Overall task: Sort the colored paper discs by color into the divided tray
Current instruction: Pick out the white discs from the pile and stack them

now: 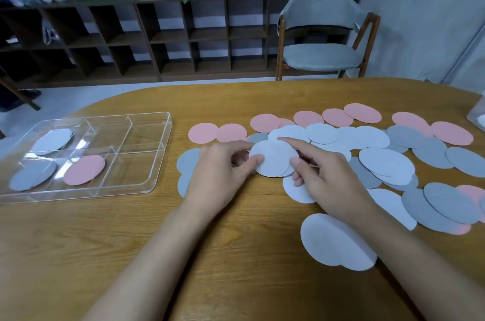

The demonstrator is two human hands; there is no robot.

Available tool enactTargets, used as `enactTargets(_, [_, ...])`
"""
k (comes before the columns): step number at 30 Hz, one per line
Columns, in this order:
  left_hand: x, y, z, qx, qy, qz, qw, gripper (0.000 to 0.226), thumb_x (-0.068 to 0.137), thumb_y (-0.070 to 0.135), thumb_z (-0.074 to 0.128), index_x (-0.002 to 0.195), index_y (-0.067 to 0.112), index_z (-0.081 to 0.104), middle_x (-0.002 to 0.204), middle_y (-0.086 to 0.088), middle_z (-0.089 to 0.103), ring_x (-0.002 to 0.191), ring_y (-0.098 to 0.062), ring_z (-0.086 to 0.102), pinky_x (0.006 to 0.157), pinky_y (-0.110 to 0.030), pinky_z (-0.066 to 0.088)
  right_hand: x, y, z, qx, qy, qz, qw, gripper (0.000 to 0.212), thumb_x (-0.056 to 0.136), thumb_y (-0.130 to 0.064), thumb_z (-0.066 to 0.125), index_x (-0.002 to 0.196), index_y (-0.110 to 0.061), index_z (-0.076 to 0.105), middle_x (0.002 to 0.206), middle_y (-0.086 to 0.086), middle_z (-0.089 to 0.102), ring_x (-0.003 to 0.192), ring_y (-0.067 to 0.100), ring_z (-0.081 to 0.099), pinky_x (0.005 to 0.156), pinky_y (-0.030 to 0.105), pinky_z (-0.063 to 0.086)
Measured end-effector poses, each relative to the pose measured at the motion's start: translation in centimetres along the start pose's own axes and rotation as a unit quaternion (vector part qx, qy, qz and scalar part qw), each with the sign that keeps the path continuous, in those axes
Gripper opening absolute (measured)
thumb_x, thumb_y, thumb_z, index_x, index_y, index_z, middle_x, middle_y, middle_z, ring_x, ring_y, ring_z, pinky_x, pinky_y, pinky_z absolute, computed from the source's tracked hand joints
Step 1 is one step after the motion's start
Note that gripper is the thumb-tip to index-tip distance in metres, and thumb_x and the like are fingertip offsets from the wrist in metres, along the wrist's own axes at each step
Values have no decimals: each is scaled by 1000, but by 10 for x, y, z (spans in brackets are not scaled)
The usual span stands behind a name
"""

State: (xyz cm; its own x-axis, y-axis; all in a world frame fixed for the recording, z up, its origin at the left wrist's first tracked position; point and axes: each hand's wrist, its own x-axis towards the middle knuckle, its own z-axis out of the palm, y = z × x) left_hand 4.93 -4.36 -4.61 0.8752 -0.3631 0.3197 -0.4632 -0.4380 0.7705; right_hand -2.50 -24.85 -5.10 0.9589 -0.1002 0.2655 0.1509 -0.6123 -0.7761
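Note:
Both hands hold a small stack of white discs [273, 159] just above the table's middle. My left hand [220, 171] pinches its left edge with the thumb on top. My right hand [317, 176] pinches the right edge, index finger stretched over the top. Around them lie several pink discs [265, 122], white discs [385, 164] and grey discs [430, 151], many overlapping. The clear divided tray [147, 184] sits at the left. It holds a white disc [52, 140] at back left, grey discs [32, 176] at front left and a pink disc [84, 169] in the front middle.
The wooden table [157, 242] has a rounded far edge. A grey chair [322, 29] stands behind it, with dark cube shelving [157, 37] and potted plants along the wall. A clear container [477, 115] shows at the right edge.

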Motion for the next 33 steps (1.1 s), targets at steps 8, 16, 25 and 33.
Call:
enactTargets(8, [-5,6,12,-13,26,5,1000,23,88,25,81,111,30,80,71,10,69,65,-4,63,65,-16,49,-1,-5,-2,-16,-18,-16,1000,39,106,-24,52,144,-34,58,81,-5,63,81,13,59,73,26,47])
enactTargets(16, [-9,15,15,43,14,86,995,46,82,36,86,122,33,63,103,18,59,75,-14,57,65,-13,41,9,9,-25,-64,46,-7,997,28,101,-21,59,127,-30,67,88,4,68,83,14,58,71,20,44])
enactTargets(25, [-15,15,41,150,-161,149,964,63,86,64,70,140,33,59,134,20,63,117,-6,50,102,-33,45,14,16,-31,-72,84,20,994,30,101,-19,58,128,-30,66,95,-1,70,89,11,58,78,23,47])
enactTargets(33, [-15,18,32,204,-136,223,943,41,103,58,41,120,32,67,102,12,74,97,-13,63,73,-40,55,14,19,-25,-66,71,14,995,31,101,-21,59,129,-30,67,92,4,70,84,13,59,75,18,44])
